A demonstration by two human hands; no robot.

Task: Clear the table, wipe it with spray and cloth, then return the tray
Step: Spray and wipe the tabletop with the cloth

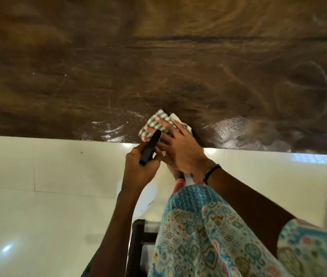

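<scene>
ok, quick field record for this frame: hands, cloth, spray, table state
right hand: fingers spread flat, pressing the checked cloth onto the table
left hand: grips the spray bottle by its black head, off the table's near edge
cloth: folded, near the table's front edge
table: dark wood, wet sheen either side of the cloth, faint ring mark at right
tray: not in view

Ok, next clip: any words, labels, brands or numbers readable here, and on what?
None can be read.
Spray bottle in the left hand: a dark mark and a faint reddish mark low on its white body, both too small and blurred to read.
Checked cloth under the right hand: no text.
Table: only ring marks and wet streaks, no text.
</scene>
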